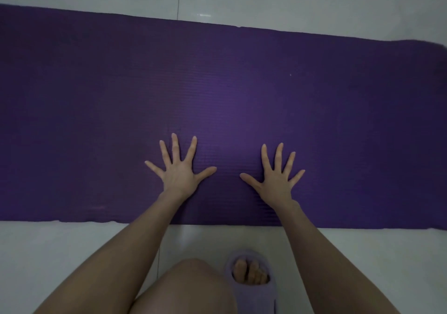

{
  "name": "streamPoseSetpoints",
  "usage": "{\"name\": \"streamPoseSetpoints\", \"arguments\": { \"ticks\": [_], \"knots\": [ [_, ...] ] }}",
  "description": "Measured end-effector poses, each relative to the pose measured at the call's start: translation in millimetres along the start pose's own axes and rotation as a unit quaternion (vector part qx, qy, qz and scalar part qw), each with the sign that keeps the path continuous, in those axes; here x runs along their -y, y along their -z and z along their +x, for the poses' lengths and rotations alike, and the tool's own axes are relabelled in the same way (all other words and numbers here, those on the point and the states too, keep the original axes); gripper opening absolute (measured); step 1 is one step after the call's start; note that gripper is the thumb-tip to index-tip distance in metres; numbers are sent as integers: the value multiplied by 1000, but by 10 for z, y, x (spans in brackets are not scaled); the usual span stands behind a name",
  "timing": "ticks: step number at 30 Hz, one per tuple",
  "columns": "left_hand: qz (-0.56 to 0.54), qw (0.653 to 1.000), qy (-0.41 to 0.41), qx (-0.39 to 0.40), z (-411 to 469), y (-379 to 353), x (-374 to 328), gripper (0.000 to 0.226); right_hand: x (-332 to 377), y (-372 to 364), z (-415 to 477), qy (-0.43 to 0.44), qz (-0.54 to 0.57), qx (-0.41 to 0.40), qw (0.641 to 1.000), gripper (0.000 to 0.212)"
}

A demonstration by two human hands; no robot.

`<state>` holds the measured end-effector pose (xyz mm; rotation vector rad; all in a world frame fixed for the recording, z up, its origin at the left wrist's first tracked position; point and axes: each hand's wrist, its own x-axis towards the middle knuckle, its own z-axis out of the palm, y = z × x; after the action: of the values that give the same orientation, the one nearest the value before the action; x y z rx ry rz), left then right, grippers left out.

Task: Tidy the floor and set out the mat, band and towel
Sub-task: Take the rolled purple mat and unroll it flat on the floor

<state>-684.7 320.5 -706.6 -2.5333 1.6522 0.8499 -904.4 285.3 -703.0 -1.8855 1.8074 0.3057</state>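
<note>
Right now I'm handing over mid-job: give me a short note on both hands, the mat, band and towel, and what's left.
Left hand: open, fingers spread, flat on the mat.
Right hand: open, flat on the mat, holding nothing.
Mat: unrolled on the tiled floor, right end looks slightly curled.
Band and towel: not in view.
Done: mat laid out.
Left: finish smoothing it, then set out band and towel.

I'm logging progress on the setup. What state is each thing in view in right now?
mat: unrolled, lying flat on the tiled floor; right end slightly raised.
left hand: open, fingers spread, palm down on the mat.
right hand: open, fingers spread, palm down on the mat.
slipper: worn on a foot, off the mat.
</note>
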Motion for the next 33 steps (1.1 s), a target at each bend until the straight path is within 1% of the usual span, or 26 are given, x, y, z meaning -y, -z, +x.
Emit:
{"name": "streamPoseSetpoints", "arguments": {
  "ticks": [11,15,20,33],
  "knots": [
    [-11,1000,3,-23,154,75,93,97,158,24,166,8,-5,5,1000,101],
    [-12,1000,7,-21,175,119,84,95,179,49,185,16,2,2,1000,101],
    [-8,999,5,-34,20,-25,29,91,148,7,110,-33,22,-15,999,107],
    [-26,999,18,-28,51,-32,21,91,154,11,149,-40,8,-14,999,106]
  ]
}}
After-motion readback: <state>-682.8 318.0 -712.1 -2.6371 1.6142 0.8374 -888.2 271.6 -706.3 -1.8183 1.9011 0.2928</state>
